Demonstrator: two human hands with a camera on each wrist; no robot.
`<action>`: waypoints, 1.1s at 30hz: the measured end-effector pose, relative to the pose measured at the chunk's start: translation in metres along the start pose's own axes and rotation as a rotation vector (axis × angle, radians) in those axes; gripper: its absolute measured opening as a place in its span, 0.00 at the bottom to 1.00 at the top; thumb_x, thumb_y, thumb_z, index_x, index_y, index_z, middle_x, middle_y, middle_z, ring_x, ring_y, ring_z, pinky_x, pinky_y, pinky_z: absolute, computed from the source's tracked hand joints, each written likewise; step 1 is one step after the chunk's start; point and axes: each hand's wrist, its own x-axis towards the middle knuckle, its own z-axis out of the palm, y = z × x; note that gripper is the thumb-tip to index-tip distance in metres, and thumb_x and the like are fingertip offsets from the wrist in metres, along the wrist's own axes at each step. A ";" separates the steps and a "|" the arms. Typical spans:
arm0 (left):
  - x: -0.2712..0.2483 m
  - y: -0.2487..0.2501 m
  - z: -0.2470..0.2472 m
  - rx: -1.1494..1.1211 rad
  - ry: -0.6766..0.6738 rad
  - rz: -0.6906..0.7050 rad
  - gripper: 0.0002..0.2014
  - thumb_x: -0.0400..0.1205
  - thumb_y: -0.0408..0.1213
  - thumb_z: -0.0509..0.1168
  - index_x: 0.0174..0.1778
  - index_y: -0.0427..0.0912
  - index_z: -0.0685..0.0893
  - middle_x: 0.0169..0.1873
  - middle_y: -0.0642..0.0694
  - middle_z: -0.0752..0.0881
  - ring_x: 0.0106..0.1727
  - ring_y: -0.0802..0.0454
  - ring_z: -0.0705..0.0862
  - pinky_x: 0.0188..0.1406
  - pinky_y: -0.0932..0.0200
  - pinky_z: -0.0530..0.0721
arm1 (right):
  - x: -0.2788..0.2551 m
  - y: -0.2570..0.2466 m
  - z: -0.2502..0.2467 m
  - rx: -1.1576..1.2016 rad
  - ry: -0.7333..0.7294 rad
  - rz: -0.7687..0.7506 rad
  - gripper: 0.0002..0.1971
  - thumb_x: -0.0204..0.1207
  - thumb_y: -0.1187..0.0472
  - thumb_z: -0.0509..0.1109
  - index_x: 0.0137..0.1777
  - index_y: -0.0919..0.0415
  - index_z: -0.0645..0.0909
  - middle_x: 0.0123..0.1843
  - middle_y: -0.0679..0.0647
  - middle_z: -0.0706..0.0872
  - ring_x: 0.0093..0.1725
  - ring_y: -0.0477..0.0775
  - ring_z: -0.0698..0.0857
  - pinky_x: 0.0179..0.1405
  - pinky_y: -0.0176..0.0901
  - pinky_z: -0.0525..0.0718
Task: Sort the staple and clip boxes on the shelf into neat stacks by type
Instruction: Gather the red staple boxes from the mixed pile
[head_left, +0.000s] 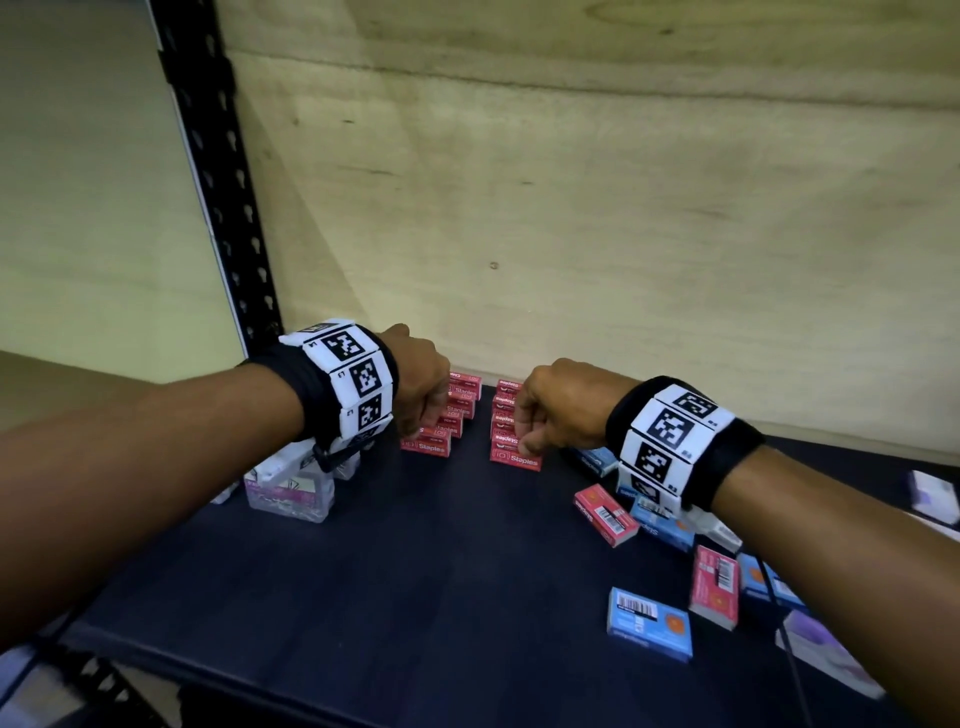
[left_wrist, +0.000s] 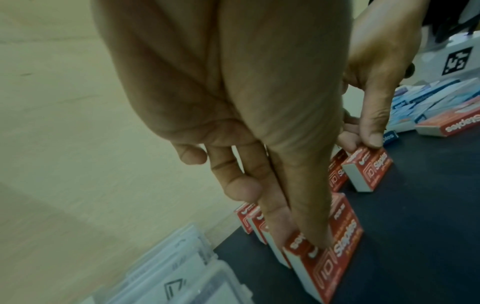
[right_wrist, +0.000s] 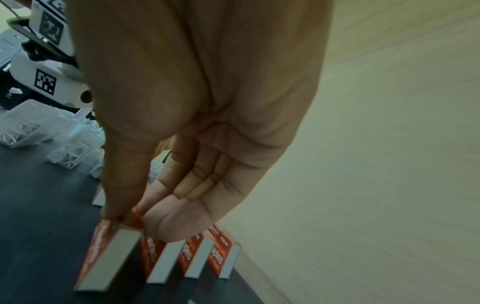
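Two rows of red staple boxes stand on edge at the back of the dark shelf (head_left: 415, 597): a left row (head_left: 457, 410) and a right row (head_left: 506, 402). My left hand (head_left: 415, 428) reaches down onto the left row and pinches its front box (left_wrist: 337, 246) between thumb and fingers. Over the right row, my right hand (head_left: 527, 441) pinches that row's front box (right_wrist: 109, 257) the same way. The fingertips are hidden from the head view behind the knuckles. More red boxes (right_wrist: 221, 253) stand behind it toward the wall.
Loose red (head_left: 605, 514) and blue (head_left: 649, 623) staple boxes lie scattered on the right side of the shelf. Clear plastic clip boxes (head_left: 291, 488) sit at the left under my wrist. A plywood wall (head_left: 571, 234) backs the shelf, and a black upright (head_left: 223, 182) stands at the left.
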 end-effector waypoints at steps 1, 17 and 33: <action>0.000 -0.001 0.000 -0.009 0.003 0.005 0.12 0.70 0.43 0.78 0.49 0.55 0.90 0.45 0.58 0.88 0.57 0.54 0.74 0.54 0.59 0.71 | 0.001 0.000 0.000 0.008 0.002 -0.002 0.05 0.72 0.56 0.80 0.46 0.53 0.90 0.40 0.46 0.90 0.42 0.46 0.87 0.50 0.44 0.87; -0.005 0.004 -0.005 -0.149 0.006 0.028 0.13 0.72 0.35 0.77 0.52 0.50 0.90 0.32 0.61 0.83 0.50 0.55 0.86 0.58 0.55 0.85 | -0.002 0.001 0.001 0.053 -0.005 -0.032 0.07 0.74 0.55 0.79 0.49 0.55 0.90 0.45 0.48 0.92 0.47 0.48 0.89 0.54 0.47 0.87; -0.022 0.076 -0.016 -0.208 0.103 0.329 0.13 0.77 0.48 0.72 0.56 0.53 0.87 0.49 0.56 0.87 0.51 0.56 0.83 0.48 0.63 0.76 | -0.110 0.058 -0.005 0.022 -0.065 0.081 0.05 0.78 0.55 0.72 0.52 0.48 0.86 0.39 0.34 0.86 0.38 0.33 0.82 0.41 0.31 0.77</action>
